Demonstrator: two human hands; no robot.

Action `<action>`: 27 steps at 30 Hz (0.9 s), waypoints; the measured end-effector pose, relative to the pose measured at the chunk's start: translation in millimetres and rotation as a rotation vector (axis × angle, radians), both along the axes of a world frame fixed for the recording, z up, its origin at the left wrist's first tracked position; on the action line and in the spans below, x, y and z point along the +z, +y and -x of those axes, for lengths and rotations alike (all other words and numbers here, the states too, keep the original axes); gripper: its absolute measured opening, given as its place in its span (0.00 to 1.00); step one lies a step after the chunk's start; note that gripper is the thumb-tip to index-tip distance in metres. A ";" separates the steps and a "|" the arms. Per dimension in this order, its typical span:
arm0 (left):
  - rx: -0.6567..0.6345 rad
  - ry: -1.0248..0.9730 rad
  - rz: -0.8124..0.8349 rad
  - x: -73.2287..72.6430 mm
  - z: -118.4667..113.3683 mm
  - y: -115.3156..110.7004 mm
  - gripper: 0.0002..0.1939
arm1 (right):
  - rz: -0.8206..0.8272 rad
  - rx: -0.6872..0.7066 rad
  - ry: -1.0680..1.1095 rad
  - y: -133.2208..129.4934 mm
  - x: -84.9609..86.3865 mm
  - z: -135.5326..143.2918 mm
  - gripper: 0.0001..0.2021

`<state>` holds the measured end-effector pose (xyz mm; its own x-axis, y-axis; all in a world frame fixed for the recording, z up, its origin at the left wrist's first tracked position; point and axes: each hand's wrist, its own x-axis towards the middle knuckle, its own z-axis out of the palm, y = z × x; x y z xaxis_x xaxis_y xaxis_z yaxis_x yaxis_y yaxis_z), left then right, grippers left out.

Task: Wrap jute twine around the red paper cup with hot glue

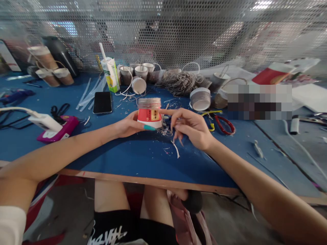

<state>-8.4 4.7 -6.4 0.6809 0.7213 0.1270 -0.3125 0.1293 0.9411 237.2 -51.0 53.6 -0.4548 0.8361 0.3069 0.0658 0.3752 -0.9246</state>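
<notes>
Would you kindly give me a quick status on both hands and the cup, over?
Left hand gripping red paper cup, upper part wound with cord. Right hand at cup's side, fingers on the cord. Cord scraps and red-handled pliers lie close by.

Blue worktable, perforated metal screen behind, grey floor beneath

A black phone lies face-up on the blue table. Just behind it and to its right stands a green-and-white drink carton with a straw. Left of the phone sits a magenta device bearing a white charger. Far right of the phone lie red-handled pliers, and behind those a tangle of grey twine among wrapped cups. Well left of the phone, at the back, stand brown cups
</notes>
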 end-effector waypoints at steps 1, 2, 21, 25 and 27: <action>-0.004 0.000 0.005 0.7 0.3 -0.3 0.32 | -0.034 -0.053 0.006 0.9 -0.1 -0.4 0.03; -0.005 0.002 0.011 1.5 0.6 -0.6 0.33 | -0.056 -0.098 0.015 2.3 -0.4 -1.0 0.04; 0.088 -0.014 0.039 5.9 -6.3 -4.8 0.29 | -0.413 0.218 -0.340 2.3 -8.4 -2.8 0.06; 0.206 0.001 0.053 6.7 -8.9 -5.2 0.31 | -0.430 0.122 -0.260 2.8 -7.1 -7.2 0.04; 0.246 0.009 0.077 6.3 -7.8 -4.1 0.31 | -0.442 -0.061 -0.242 7.4 -1.9 -14.8 0.04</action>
